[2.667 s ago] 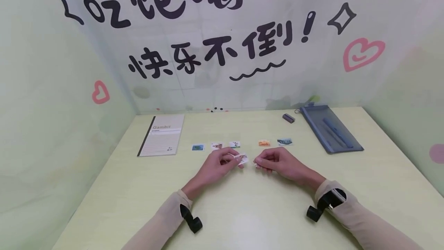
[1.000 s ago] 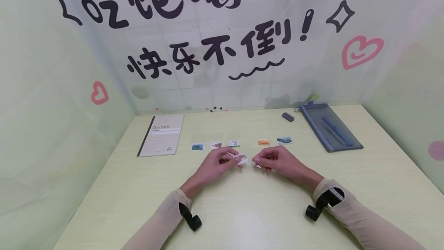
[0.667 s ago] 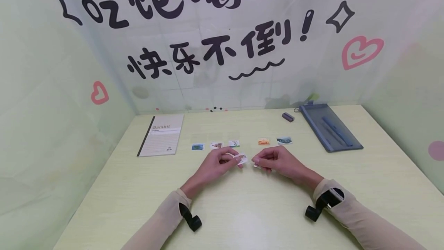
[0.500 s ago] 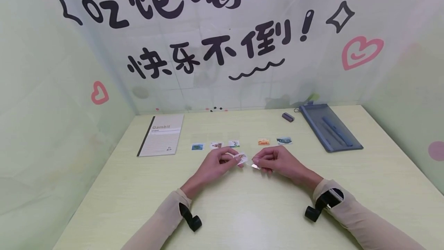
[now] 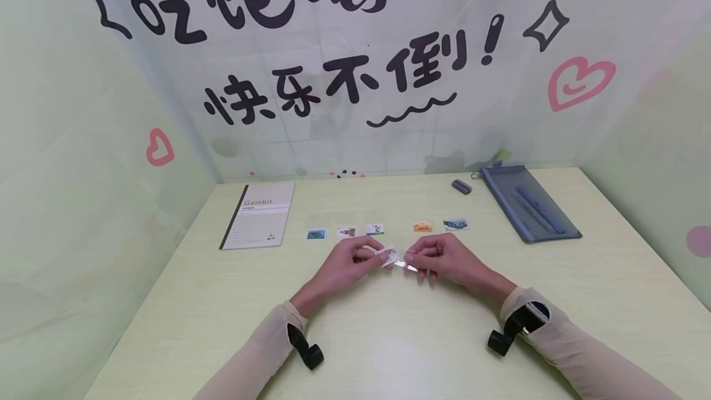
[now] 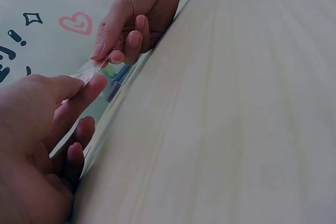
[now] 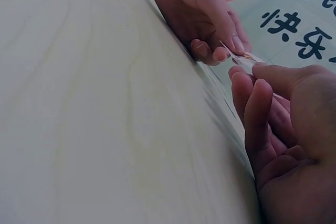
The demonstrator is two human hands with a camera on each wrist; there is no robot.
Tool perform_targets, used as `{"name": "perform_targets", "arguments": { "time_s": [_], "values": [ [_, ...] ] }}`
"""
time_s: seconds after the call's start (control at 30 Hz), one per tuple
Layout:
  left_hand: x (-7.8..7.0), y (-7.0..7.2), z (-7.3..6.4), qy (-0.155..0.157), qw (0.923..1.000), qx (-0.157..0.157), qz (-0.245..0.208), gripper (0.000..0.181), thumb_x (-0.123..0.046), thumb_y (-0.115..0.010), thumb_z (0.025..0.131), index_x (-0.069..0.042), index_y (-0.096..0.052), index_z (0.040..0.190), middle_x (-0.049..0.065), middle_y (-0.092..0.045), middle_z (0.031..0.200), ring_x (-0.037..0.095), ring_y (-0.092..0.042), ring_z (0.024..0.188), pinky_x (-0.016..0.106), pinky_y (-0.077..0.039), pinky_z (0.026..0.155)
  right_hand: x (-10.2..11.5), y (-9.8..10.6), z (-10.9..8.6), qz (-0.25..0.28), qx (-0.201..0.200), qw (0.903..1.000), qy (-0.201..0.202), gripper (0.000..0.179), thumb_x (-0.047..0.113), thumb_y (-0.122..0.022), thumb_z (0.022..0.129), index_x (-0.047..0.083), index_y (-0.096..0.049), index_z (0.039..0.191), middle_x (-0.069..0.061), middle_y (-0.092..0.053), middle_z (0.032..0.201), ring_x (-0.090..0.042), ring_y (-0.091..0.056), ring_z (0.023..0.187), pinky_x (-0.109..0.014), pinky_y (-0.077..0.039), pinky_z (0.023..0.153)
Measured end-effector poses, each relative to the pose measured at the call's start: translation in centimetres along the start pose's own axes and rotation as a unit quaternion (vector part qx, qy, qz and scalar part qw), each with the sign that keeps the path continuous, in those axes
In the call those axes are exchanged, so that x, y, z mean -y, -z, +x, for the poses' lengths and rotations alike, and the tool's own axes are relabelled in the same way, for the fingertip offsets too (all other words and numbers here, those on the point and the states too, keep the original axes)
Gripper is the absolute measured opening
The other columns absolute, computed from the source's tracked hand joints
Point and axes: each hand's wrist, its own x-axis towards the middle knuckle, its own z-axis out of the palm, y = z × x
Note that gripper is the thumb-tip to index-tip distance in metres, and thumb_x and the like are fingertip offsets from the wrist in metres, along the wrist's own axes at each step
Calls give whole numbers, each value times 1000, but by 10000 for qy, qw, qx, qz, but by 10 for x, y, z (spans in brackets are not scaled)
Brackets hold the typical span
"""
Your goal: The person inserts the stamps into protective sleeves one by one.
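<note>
My left hand [image 5: 351, 263] pinches a small white stamp with a reddish print [image 5: 389, 256] between thumb and fingers. Facing it, my right hand [image 5: 447, 259] pinches a piece of clear, shiny plastic film [image 5: 409, 266], which reaches across to the stamp. In the right wrist view the clear film [image 7: 239, 62] overlaps the stamp [image 7: 247, 55] between both sets of fingertips; I cannot tell whether the stamp sits inside it. The left wrist view shows the film [image 6: 89, 74] stretched between the two hands, held above the table.
Behind my hands lie several picture stamps in a row: blue [image 5: 317, 234], reddish [image 5: 347, 232], panda [image 5: 374, 229], orange [image 5: 423, 226] and teal [image 5: 455, 225]. A notebook [image 5: 258, 215] lies left. A dark small block [image 5: 461, 187] and a blue mesh pouch [image 5: 522, 208] with pens lie right.
The clear film between my hands shows more and now meets the stamp, which has tilted. My right fingertips have shifted slightly on the film; both arms stay nearly in place.
</note>
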Motion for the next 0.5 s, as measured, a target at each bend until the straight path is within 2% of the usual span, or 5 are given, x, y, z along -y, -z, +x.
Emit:
{"name": "perform_targets", "arguments": {
  "time_s": [0.3, 0.5],
  "values": [
    [-1, -1, 0, -80, 9999, 128, 43, 17, -42, -74, 104, -27, -78, 111, -10, -85, 95, 9, -69, 91, 23, -45, 81, 0, -2, 0, -124, -5, 9999, 40, 28, 36, -78, 102, 10, -77, 114, -12, -78, 82, -17, -69, 70, -28, -57, 60],
    [-1, 0, 1, -35, 9998, 171, 138, 16, -42, -73, 105, -28, -80, 108, -11, -84, 91, 7, -67, 93, 24, -45, 84, 0, -3, 0, -35, -15, 10000, 53, 28, 36, -77, 103, 11, -77, 115, -12, -79, 82, -17, -69, 70, -28, -56, 59]
  ]
}}
